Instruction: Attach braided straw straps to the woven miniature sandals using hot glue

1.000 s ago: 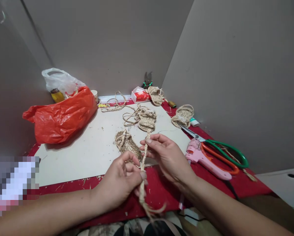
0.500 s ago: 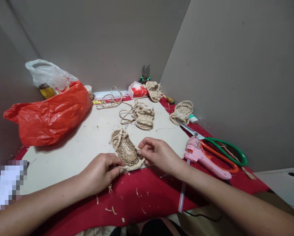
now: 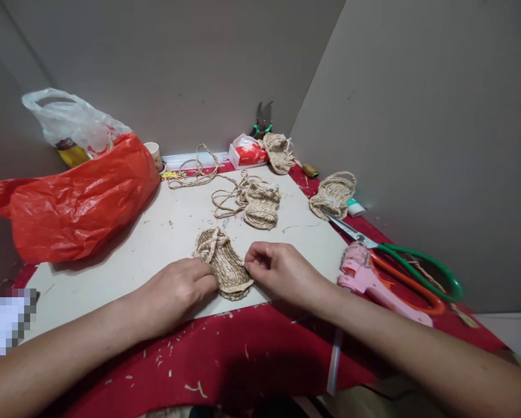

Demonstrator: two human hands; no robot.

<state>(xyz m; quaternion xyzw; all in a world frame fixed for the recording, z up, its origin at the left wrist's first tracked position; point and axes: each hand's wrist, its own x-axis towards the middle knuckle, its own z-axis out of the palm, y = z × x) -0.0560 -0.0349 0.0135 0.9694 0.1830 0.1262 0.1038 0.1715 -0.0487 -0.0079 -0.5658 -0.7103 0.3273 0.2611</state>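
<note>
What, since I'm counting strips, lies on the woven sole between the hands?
On the woven sole, a pale strip crosses the near end, another strip the far end. The left hand partly covers one edge.

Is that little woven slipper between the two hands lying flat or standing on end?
Lying flat: the slipper rests on the pale board, its coiled weave facing up between left hand and right hand.

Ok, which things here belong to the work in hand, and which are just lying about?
Belonging to the work:
woven slipper, between the left hand and right hand
braided strip, across its near end
scissors and pink glue gun, likely tools, untouched

Lying about, it seems:
red bag
paper cup
tissue box
pliers
three similar woven pieces
</note>
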